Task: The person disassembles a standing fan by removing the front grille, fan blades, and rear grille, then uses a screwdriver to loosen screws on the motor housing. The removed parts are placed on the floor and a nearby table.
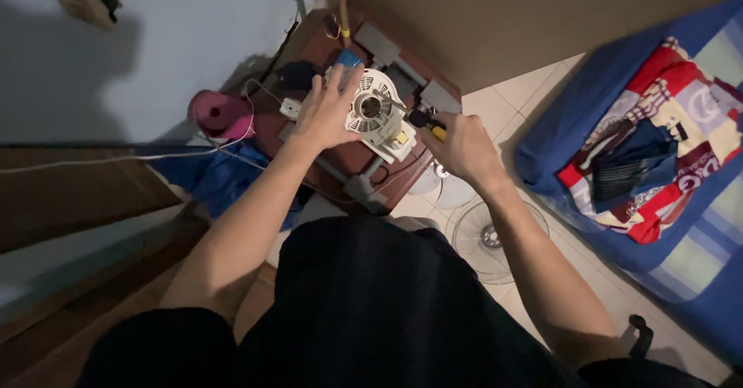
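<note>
A white fan motor housing (377,114) with a round opening in its middle sits on a small dark red-brown table (352,159). My left hand (326,109) grips the housing's left side and holds it steady. My right hand (462,146) is closed around a screwdriver (424,120) with a black and yellow handle. Its shaft points left toward the middle of the housing.
A round fan grille (486,239) and white fan parts (447,190) lie on the tiled floor at the right. A blue mattress with a patterned blanket (665,140) fills the far right. A pink spool (219,114), a white cable and blue cloth (220,177) lie left of the table.
</note>
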